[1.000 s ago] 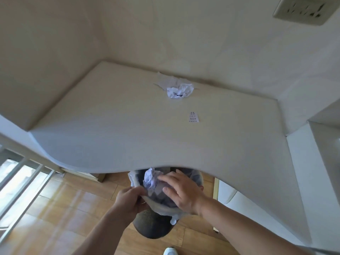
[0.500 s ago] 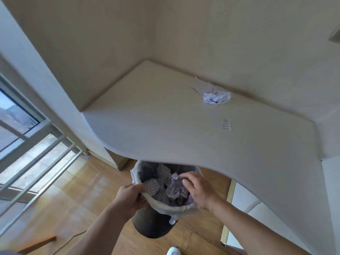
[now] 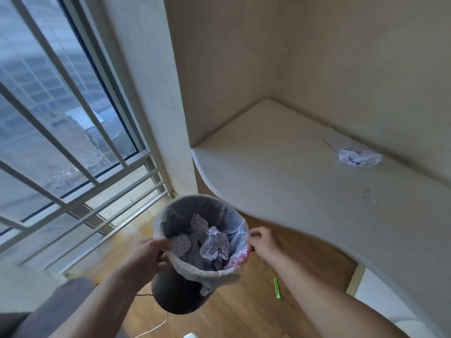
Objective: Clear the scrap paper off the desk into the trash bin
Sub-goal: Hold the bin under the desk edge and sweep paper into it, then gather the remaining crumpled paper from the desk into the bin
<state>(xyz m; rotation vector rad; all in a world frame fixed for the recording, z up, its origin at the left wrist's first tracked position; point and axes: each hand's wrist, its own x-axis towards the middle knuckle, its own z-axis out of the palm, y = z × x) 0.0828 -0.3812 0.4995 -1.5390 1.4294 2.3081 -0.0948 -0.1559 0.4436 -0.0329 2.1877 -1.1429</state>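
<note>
Two hands (image 3: 148, 254) (image 3: 262, 240) are pinched on the trash bin (image 3: 195, 272) liner.
Crumpled scrap paper (image 3: 357, 157) remains near the worktop's (image 3: 280, 172) back edge; the bin is best kept level.

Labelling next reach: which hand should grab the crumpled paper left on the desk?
Right, probably. The right hand pinches the bin liner on the desk side, nearer the crumpled paper. The left hand grips the far rim and can steady the bin.

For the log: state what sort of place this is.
Probably a high-rise flat or dorm room: a built-in desk in a wall alcove, wooden floor, a barred window overlooking buildings, and a lined trash bin with paper.
</note>
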